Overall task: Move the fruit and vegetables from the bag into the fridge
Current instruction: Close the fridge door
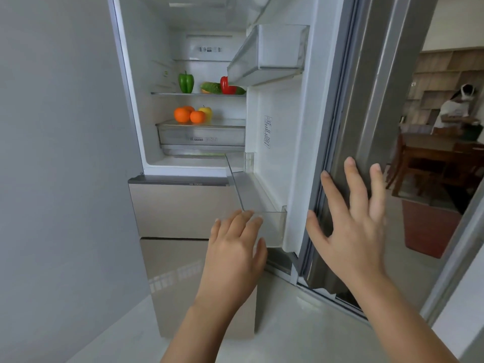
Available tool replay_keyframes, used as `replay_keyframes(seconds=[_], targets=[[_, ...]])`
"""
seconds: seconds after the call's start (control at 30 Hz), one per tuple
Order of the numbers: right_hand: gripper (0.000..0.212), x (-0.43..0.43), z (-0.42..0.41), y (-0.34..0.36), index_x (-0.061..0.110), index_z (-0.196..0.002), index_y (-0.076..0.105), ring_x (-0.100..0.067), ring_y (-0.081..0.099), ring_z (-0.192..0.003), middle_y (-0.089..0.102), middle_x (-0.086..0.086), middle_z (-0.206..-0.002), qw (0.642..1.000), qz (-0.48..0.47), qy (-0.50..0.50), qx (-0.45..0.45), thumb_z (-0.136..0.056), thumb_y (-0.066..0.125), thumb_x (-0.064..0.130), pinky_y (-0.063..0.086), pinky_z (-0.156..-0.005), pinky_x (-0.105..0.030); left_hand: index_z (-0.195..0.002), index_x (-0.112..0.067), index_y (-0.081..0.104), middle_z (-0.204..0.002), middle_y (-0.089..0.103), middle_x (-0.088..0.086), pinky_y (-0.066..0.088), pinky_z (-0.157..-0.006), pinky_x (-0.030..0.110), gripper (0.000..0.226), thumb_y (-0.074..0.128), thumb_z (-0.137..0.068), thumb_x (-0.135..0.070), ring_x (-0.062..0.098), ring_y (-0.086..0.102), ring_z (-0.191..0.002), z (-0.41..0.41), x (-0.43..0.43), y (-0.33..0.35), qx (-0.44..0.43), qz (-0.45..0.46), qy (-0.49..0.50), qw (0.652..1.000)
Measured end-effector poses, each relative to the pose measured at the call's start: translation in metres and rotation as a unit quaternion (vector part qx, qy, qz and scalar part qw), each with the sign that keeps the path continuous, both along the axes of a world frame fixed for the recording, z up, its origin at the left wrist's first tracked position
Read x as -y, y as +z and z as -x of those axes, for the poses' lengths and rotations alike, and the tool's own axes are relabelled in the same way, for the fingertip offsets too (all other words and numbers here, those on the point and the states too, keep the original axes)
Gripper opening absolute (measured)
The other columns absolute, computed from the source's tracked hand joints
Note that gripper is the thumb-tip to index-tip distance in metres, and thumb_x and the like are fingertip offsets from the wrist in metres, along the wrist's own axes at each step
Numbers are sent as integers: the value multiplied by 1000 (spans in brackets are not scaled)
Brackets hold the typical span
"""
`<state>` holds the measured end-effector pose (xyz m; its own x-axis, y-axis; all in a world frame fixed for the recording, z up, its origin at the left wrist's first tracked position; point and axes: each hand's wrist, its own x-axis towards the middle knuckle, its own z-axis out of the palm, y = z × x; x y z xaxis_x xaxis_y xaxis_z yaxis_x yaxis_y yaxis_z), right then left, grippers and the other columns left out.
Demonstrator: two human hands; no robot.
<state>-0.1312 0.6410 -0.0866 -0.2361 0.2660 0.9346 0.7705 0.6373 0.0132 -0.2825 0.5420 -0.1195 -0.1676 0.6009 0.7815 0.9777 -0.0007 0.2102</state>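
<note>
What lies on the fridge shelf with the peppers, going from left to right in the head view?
green pepper → bumpy green vegetable → red pepper

Three oranges (182, 115), two peppers (186, 83), one yellow fruit (206, 111), two hands (235, 255)

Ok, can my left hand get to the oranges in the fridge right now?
Probably yes. The fridge door stands open, the oranges sit up front with nothing before them, and the left hand is open and empty.
</note>
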Motion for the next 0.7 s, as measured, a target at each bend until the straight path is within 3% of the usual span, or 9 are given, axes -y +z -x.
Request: replay_keyframes(seconds=[0.43,0.7], targets=[[42,36,92,-9,10,-121,58,-39,22,-132,48,-13,-137,992,-82,95,9,-82,51,25,40,-94,-57,-106,-9,63,-112,65,11,47,-87,54,36,41,-82,-23,32,58,-109,71,55,-8,17,7,113,993],[39,64,179,-14,11,-119,58,-32,22,-133,46,-14,-137,983,-100,153,2,-82,50,19,33,-99,-55,-105,-7,64,-110,66,12,48,-83,56,37,40,-82,-23,33,59,-107,145,93,-12,30,22,179,983]])
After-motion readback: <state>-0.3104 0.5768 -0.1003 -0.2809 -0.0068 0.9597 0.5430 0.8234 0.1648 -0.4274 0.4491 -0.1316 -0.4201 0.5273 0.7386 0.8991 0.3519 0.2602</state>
